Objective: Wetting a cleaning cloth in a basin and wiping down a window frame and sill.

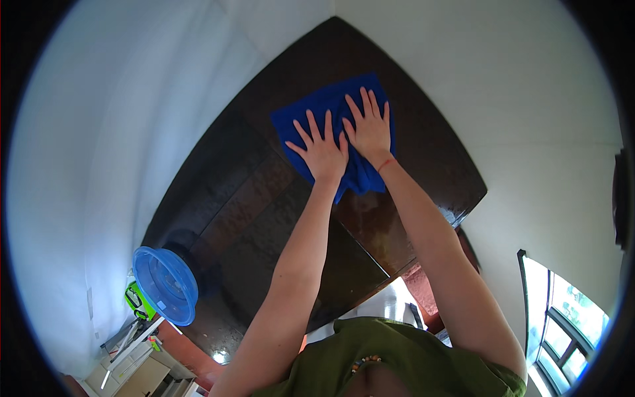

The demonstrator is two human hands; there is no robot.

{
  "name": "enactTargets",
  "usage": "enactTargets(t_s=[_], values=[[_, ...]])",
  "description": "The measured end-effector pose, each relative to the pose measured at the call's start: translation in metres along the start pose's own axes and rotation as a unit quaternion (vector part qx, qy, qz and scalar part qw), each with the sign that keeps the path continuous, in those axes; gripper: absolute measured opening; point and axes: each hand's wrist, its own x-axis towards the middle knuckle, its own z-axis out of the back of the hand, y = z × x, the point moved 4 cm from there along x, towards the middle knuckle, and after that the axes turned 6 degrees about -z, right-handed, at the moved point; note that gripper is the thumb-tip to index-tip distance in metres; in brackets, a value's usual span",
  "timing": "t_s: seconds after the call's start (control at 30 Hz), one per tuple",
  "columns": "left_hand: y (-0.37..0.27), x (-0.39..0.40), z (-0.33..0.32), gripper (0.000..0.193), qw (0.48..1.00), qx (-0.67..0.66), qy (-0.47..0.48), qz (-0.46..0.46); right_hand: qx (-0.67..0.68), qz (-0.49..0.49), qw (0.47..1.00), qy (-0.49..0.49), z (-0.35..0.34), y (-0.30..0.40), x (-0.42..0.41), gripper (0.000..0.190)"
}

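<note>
A blue cloth lies spread on a dark wooden tabletop, with folds gathered along its near edge. My left hand presses flat on the cloth's left half, fingers spread. On the right half rests my right hand, palm down with the fingers apart and a thin red cord at the wrist. The two thumbs are close together near the cloth's middle. Neither hand grips the cloth. Streaks and a wet sheen show on the wood.
A blue plastic basin stands at the table's left edge. Beyond it are a bright green item and white rails. Pale walls meet at the table's far corner. A window is at the lower right.
</note>
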Motion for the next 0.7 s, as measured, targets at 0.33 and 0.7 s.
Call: enactTargets(t_s=[0.33,0.7], values=[[0.013,0.092,-0.030,0.057,0.998,0.039,-0.045,-0.006,-0.025,0.011,0.998,-0.065,-0.043,-0.009,0.090,0.056],[0.027,0.112,-0.034,0.059,0.996,0.021,-0.071,-0.057,-0.075,0.046,0.992,-0.087,-0.056,-0.014,0.108,0.056]])
